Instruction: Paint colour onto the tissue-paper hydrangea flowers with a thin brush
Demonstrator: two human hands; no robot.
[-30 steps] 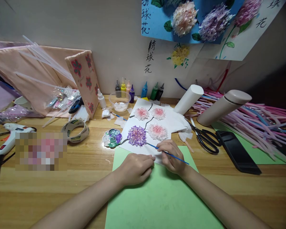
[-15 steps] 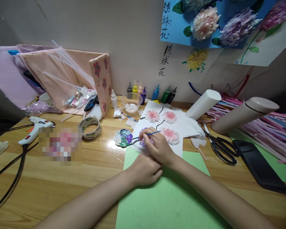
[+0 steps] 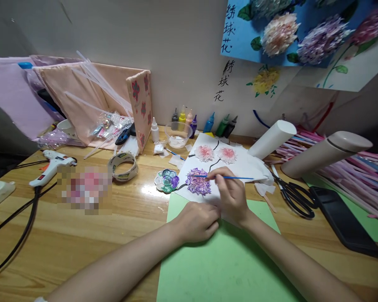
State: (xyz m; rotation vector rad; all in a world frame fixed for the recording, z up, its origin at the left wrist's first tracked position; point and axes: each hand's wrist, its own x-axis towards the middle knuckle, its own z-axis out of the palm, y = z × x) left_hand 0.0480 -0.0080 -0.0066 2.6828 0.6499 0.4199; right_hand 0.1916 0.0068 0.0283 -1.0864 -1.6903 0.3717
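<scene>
My right hand (image 3: pixel 231 193) pinches a thin blue paintbrush (image 3: pixel 229 177), its tip on the purple paper flower (image 3: pixel 197 186) glued to a white sheet (image 3: pixel 239 164). Two pink flowers (image 3: pixel 216 153) sit further back on the same sheet; my right hand covers another part of it. My left hand (image 3: pixel 198 221) rests curled on the sheet's near edge, where it meets a green sheet (image 3: pixel 220 264). A flower-shaped paint palette (image 3: pixel 166 180) lies just left of the purple flower.
Small paint bottles (image 3: pixel 204 123) and a clear bowl (image 3: pixel 177 134) stand at the wall. Tape roll (image 3: pixel 122 166), glue gun (image 3: pixel 52 165) and cable lie left. Scissors (image 3: pixel 291 192), a black phone (image 3: pixel 343 219), two cylinders (image 3: pixel 324 153) and a heap of straws (image 3: pixel 359 167) lie right.
My right hand drew back from the palette, where the brush tip had been, and brought the brush to the purple flower. My head turned slightly left; the left hand stayed put.
</scene>
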